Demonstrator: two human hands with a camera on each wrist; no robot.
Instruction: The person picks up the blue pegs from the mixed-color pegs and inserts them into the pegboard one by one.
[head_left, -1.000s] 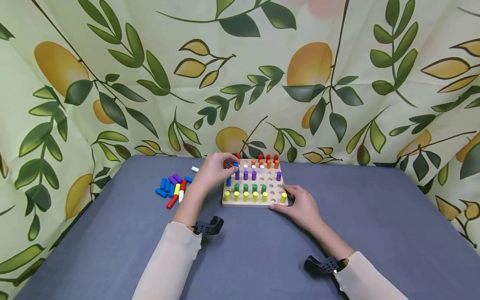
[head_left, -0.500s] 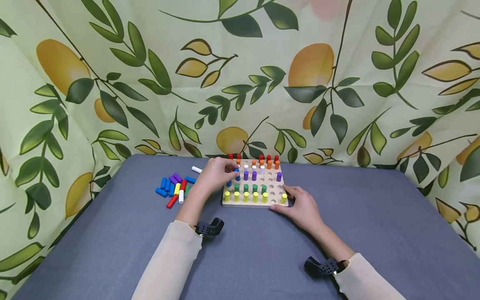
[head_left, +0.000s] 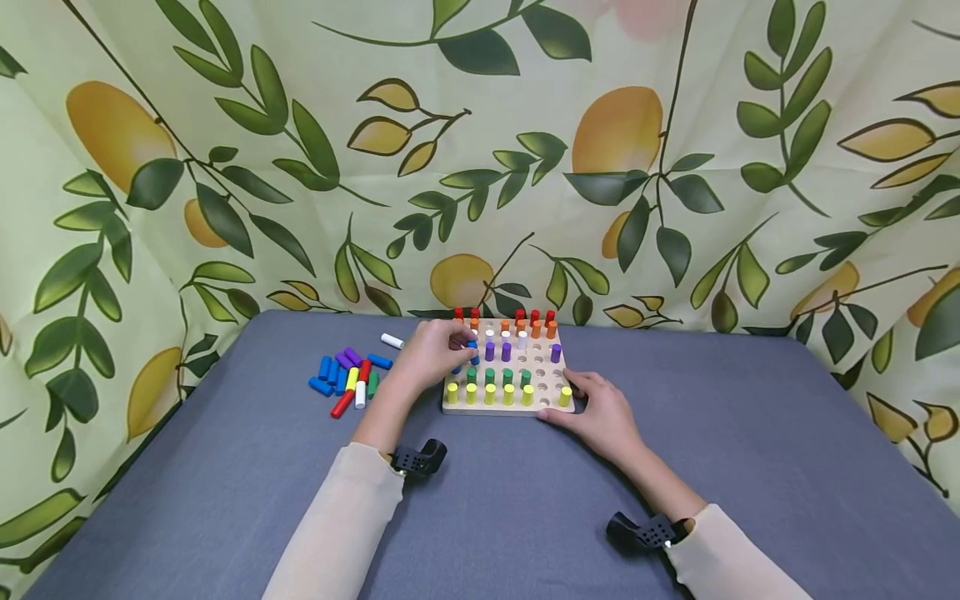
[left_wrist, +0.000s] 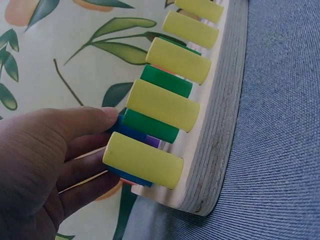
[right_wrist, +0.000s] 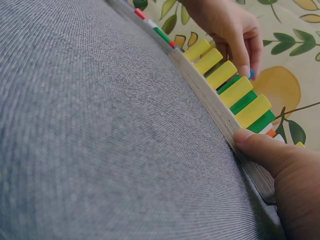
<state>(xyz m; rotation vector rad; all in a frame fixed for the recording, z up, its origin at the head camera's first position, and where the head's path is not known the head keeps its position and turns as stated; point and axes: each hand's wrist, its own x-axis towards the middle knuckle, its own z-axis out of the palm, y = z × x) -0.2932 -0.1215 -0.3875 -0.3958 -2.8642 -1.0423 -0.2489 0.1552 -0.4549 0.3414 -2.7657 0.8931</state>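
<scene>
A wooden pegboard point(head_left: 495, 409) carries rows of upright coloured pegs, from red at the back to yellow point(head_left: 490, 394) in front. At its left side my left hand point(head_left: 426, 357) pinches a blue peg point(head_left: 474, 357) between thumb and fingers, low over the board. Whether the peg's lower end sits in a hole is hidden behind green and yellow pegs in the left wrist view. Another blue peg point(left_wrist: 135, 179) stands nearby, behind the nearest yellow one. My right hand point(head_left: 602, 410) grips the board's front right corner, thumb on the front edge and fingers along the right side.
Left of the board, loose pegs lie in a pile: blue point(head_left: 321, 387), purple point(head_left: 354, 357), red point(head_left: 342, 404), yellow, white and green. A white peg point(head_left: 392, 341) lies apart, farther back. Bare holes point(head_left: 542, 373) show at the board's right. A patterned cloth hangs behind the table.
My left hand has come down and slightly nearer with the blue peg, which now sits lower at the board. The right hand keeps its place on the corner.
</scene>
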